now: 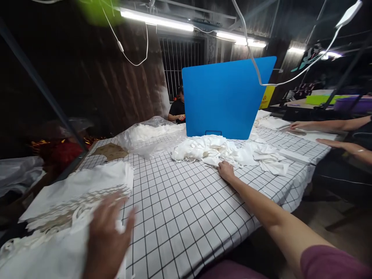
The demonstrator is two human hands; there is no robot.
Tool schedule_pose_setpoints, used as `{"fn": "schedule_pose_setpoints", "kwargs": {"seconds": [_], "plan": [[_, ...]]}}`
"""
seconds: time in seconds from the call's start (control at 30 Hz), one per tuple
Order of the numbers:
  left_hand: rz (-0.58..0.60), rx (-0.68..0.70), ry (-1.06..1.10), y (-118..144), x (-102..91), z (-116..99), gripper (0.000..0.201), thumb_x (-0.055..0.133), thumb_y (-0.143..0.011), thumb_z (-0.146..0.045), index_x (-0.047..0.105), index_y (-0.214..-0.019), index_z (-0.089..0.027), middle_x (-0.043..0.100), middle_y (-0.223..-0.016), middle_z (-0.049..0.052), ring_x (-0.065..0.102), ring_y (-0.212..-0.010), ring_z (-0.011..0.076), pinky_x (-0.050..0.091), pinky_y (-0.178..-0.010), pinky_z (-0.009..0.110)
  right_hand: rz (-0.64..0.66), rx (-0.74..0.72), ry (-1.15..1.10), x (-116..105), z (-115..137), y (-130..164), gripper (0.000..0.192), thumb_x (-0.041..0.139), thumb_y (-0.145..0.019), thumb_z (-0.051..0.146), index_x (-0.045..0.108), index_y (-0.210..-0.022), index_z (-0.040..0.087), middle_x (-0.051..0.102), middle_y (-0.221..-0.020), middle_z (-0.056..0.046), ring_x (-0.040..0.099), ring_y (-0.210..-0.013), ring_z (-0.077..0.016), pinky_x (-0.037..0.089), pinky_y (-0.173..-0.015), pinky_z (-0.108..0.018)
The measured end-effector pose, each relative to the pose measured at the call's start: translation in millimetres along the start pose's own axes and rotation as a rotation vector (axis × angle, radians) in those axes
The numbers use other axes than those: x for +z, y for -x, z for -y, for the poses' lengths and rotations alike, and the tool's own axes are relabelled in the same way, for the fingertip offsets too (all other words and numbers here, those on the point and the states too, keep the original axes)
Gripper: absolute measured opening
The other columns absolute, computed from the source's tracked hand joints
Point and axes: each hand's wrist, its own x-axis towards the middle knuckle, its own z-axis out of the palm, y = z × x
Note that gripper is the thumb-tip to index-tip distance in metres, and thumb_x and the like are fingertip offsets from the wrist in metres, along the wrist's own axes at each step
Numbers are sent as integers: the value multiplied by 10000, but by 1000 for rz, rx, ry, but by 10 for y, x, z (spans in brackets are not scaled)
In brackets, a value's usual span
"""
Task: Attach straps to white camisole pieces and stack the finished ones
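Note:
My right hand point(225, 171) reaches far across the checked tablecloth point(180, 209) and its fingers close on the near edge of a loose heap of white fabric pieces point(221, 151). Blurred, with its fingers spread, my left hand point(106, 236) rests on top of a stack of flat white fabric sheets point(78, 193) at the near left corner. Some sheets in that stack show cut-out patterns.
A blue board point(225, 97) stands upright behind the heap. A clear plastic bag of white pieces point(151, 133) lies at the back left beside brown cardboard point(110, 151). Another person's two hands point(302, 126) rest on the table at right. A seated person point(177, 108) is in the background.

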Motion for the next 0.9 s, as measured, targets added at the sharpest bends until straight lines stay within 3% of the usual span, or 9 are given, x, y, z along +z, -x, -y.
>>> {"fn": "schedule_pose_setpoints", "kwargs": {"seconds": [0.13,0.23,0.3,0.4,0.47,0.6,0.7,0.8,0.9], "plan": [[640,-388,456,-31,1177,-742,453,550,-904,-479,601,-1265,-209,612,-1324,126,632,-1121,264,524,-953,432,109,-343,-70,293,366,452,217,422,-962,252,621,-912,181,687,-934,-93,616,-864,-207,453,-807,-314],[801,-742,637,92,1826,-910,608,628,-859,-492,534,-1326,-114,661,-1189,181,673,-920,230,538,-785,341,329,-870,-331,530,651,1200,170,440,-919,258,572,-815,229,635,-707,-25,555,-631,-187,436,-635,-305],[840,-764,667,223,2042,-869,564,727,-777,-432,611,-1222,-106,694,-1086,141,660,-878,221,510,-721,294,401,-1125,-469,487,682,1623,135,495,-888,290,569,-791,232,638,-731,-38,542,-640,-200,433,-630,-329],[964,-741,730,375,2029,-806,418,750,-737,-413,702,-1007,-97,706,-906,90,634,-740,187,462,-610,255,687,-1397,-644,210,587,1792,211,543,-932,403,640,-913,216,670,-834,-41,582,-727,-191,468,-686,-322],[953,-723,816,338,1892,-812,437,724,-760,-479,711,-964,-93,693,-820,69,603,-661,153,438,-573,235,729,-1291,-798,51,496,1598,267,547,-951,444,648,-1043,215,680,-941,-54,610,-817,-189,497,-750,-321],[828,-622,978,-129,1688,-890,537,711,-770,-584,711,-962,-83,690,-801,68,592,-650,121,435,-599,213,268,-740,-920,17,344,1014,431,638,-891,472,564,-1247,241,593,-1209,-112,586,-1039,-243,504,-888,-416],[815,-505,997,-561,1673,-952,529,642,-837,-586,702,-1040,-101,702,-860,86,618,-695,142,473,-651,247,307,-566,-1078,134,336,725,487,634,-874,518,557,-1255,225,621,-1176,-103,614,-1008,-226,527,-851,-384],[624,-385,659,-756,1663,-869,419,627,-861,-509,702,-1014,-126,699,-952,102,642,-859,205,496,-761,295,225,-394,-1085,259,301,558,371,565,-894,535,629,-936,172,651,-808,-45,614,-760,-176,515,-755,-329],[473,-320,187,-575,1572,-600,389,635,-849,-458,686,-1061,-136,663,-1124,140,605,-1061,281,474,-906,362,74,-222,-904,347,143,480,330,569,-872,492,616,-822,169,625,-717,-32,576,-680,-169,489,-700,-323]]}}
